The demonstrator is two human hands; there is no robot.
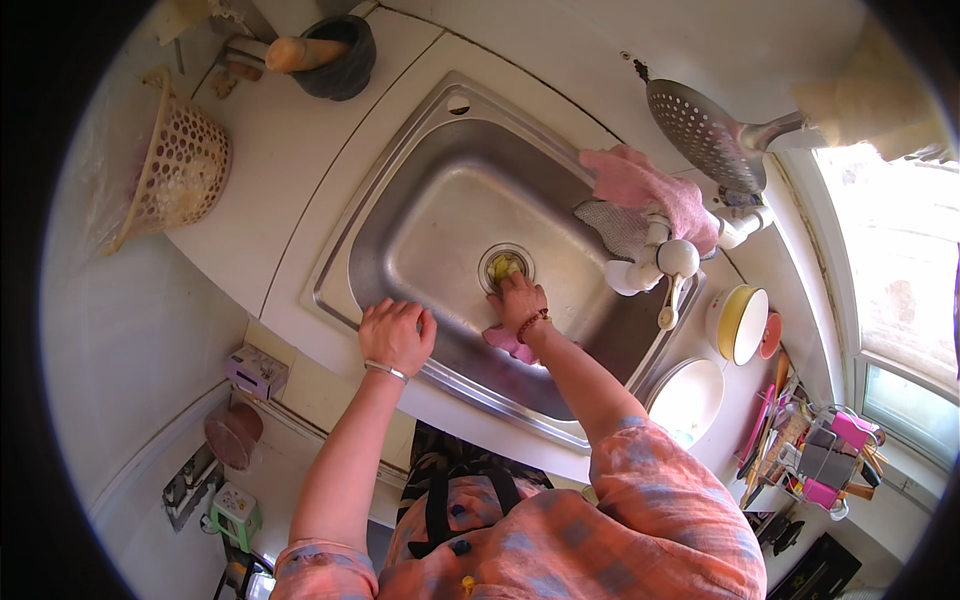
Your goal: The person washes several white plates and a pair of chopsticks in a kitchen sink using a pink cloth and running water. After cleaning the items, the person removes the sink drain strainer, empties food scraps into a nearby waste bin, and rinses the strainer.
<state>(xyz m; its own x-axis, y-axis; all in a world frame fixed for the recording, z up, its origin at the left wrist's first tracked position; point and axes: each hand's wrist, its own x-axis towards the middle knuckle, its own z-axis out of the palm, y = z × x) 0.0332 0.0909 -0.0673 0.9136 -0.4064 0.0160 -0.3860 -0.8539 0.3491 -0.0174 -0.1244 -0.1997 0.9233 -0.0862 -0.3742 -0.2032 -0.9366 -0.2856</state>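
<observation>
A stainless steel sink (442,217) lies before me. My right hand (519,304), with a red bead bracelet at the wrist, reaches down to the round drain (486,253). Its fingertips touch yellow-green scraps (501,265) in the drain; whether they grip any is hidden. Under that wrist, a pink cloth (508,343) lies on the sink floor. My left hand (396,336), wearing a silver bangle, rests on the sink's front left rim with its fingers curled in and nothing visible in them.
At the sink's right stands a white faucet (677,259), draped with a pink towel (637,180) and a grey mesh cloth (611,223). A skimmer (701,131) hangs above it. Plates (688,397) and bowls (739,324) stand right; a mortar (346,64) and plastic basket (184,169) are left.
</observation>
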